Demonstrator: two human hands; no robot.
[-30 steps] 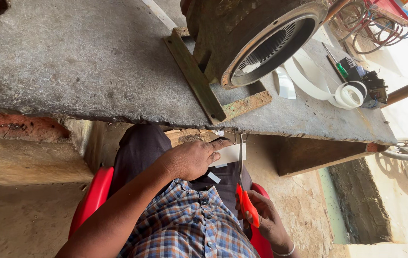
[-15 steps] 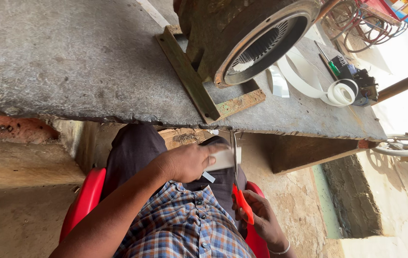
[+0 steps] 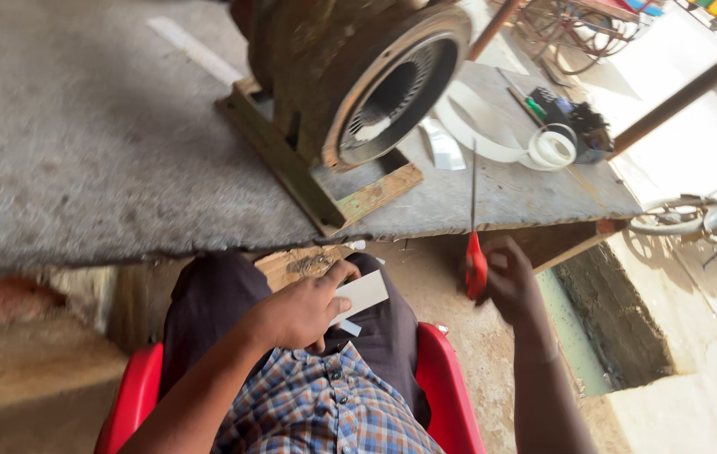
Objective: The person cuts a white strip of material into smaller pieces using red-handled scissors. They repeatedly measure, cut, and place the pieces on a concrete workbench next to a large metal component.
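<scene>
On the bench (image 3: 106,168): one motor (image 3: 358,76), one tape roll (image 3: 550,148). Below it: my two hands, one screwdriver (image 3: 475,252), one card (image 3: 360,294).

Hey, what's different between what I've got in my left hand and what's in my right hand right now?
The left hand pinches a white paper strip; the right hand grips a red-handled tool. The strip is flat, short and pale, while the tool is thin and long, with a metal shaft. The strip lies low over the lap; the tool stands nearly upright, its tip up over the grey workbench. Both are held in front of the bench edge.
</scene>
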